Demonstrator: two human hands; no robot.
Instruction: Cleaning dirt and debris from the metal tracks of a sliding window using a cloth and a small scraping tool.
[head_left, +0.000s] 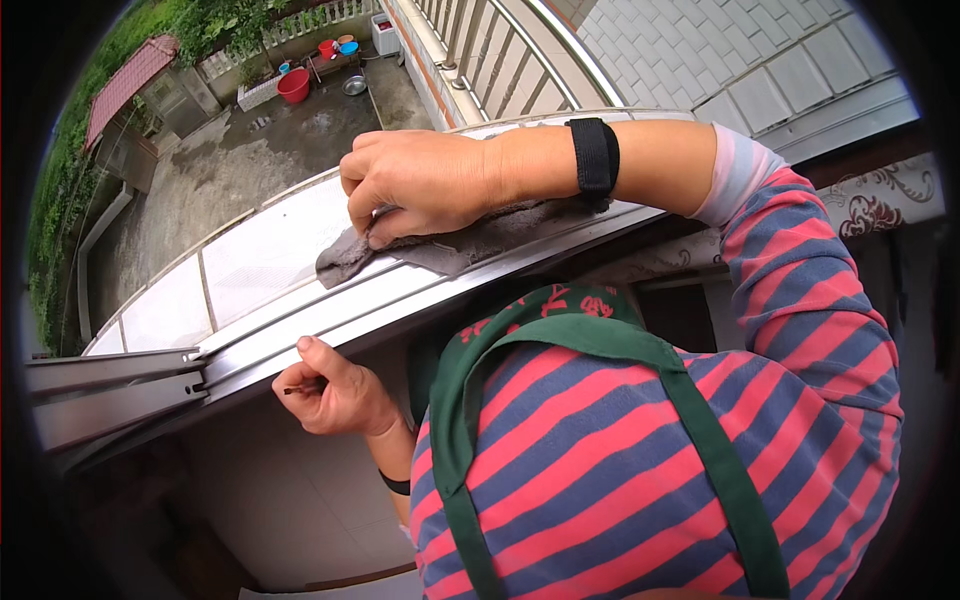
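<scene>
My right hand (420, 184), with a black band on its wrist, pinches a grey, soiled cloth (510, 229) against the metal track of a sliding window (300, 311). Part of the cloth lies bunched beyond my fingertips, and the rest trails under my wrist along the rails. Lower left, just inside the sill, my left hand (330, 390) is curled with its thumb raised. A thin dark object (304, 389) shows between its fingers; most of it is hidden, so its kind is unclear.
Outside the track runs a white tiled ledge (247, 281), with a drop to a concrete yard (217, 176) holding basins. Window frame ends (112, 382) stand at the left. A metal railing (502, 52) rises beyond the ledge. Patterned curtain fabric (885, 199) hangs at the right.
</scene>
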